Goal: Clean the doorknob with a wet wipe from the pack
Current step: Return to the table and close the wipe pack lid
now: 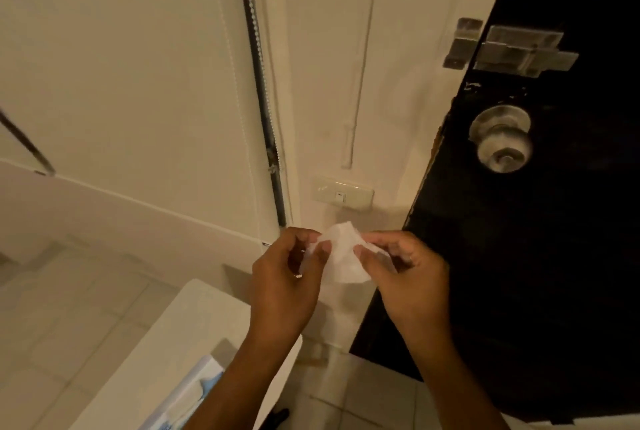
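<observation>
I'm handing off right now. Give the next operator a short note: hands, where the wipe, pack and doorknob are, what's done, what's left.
Left hand and right hand both pinch the wipe, held between them in front of the wall, low and left of the doorknob.
The doorknob is on the dark door, untouched.
The pack lies on the white surface at lower left.
Done: wipe taken out.
Left: bring the wipe to the doorknob and rub it.

Both forearms are bare with no sleeves in view, the left hand (282, 277) shows short nails, and the right hand (408, 277) wears a thin ring on one finger.
</observation>
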